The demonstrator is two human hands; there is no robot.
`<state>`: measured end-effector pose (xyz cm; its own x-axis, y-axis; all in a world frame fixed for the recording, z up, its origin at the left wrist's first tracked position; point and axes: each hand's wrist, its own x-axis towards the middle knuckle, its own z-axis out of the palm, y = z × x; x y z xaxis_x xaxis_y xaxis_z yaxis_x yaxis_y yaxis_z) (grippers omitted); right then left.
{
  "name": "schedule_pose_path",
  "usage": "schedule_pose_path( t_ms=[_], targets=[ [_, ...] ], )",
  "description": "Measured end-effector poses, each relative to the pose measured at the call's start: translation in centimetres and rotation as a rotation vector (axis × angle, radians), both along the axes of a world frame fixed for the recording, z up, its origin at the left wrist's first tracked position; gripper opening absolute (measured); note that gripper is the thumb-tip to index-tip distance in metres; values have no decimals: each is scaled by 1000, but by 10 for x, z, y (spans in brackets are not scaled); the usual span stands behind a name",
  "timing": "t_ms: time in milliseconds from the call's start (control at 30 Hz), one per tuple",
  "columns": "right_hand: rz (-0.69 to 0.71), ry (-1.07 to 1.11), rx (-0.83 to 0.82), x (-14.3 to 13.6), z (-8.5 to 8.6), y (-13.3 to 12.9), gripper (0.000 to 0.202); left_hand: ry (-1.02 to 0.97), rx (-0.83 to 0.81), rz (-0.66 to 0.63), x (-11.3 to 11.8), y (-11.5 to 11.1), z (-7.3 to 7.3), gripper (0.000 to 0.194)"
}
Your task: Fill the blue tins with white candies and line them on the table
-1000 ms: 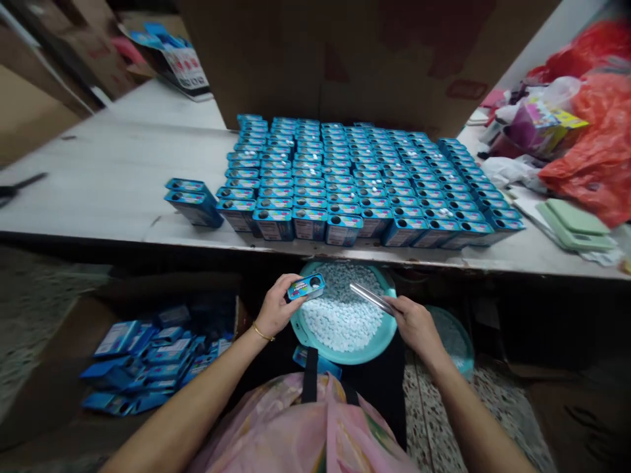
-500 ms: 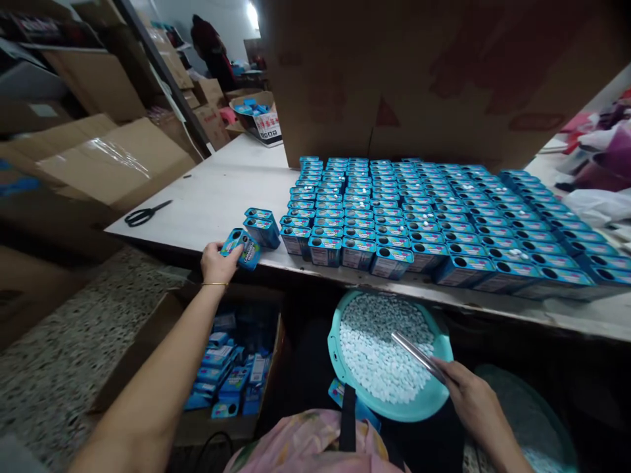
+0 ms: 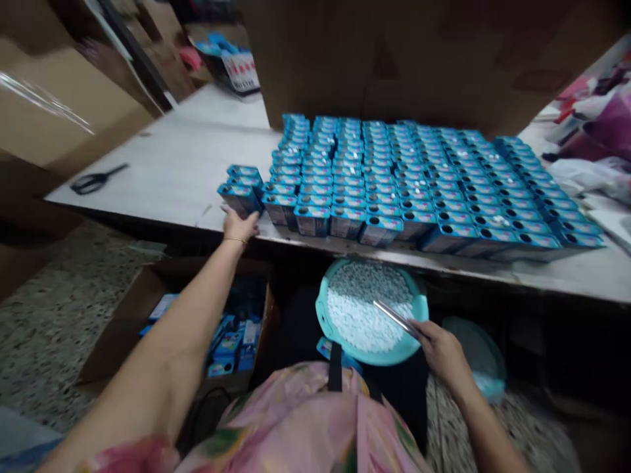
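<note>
My left hand (image 3: 240, 226) is closed around the lower part of a small blue box (image 3: 239, 196), which stands upright at the table's front edge. Right behind it are similar blue boxes (image 3: 245, 172), and to its right stand many rows of blue boxes (image 3: 345, 177) with dark round holes in their tops. My right hand (image 3: 440, 348) grips a shiny metal tube-like tool (image 3: 394, 317). The tool's far end is over a turquoise basin (image 3: 323, 309) full of small white pellets (image 3: 367, 315), below the table edge.
Scissors (image 3: 98, 179) lie on the white table (image 3: 182, 154) at left. A large cardboard sheet (image 3: 394, 66) rises behind the rows. Under the table are an open carton (image 3: 113, 335) of blue boxes and a second turquoise basin (image 3: 476, 355). White pellets lie on some box tops.
My left hand has brought the tilted blue box to the table and set it upright before the others. The view has tipped downward. My right hand still holds the metal tool over the basin.
</note>
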<state>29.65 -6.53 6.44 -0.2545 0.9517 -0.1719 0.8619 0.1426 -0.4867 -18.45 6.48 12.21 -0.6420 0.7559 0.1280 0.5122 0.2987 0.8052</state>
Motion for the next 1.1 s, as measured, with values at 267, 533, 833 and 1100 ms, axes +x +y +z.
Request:
schedule_pose_path(
  t_ms=[267, 533, 833, 1100],
  targets=[
    [-33, -26, -67, -2, 2, -13, 33, 244, -298, -1535, 142, -144, -65, 58],
    [16, -34, -55, -10, 4, -15, 33, 361, -307, -1462, 168, -166, -102, 36],
    [36, -303, -89, -2, -35, 29, 33, 88, -197, -880, 85, -130, -60, 38],
    [-54, -118, -180, -83, -97, 41, 32, 96, -224, -684, 110, -119, -48, 44]
  ],
)
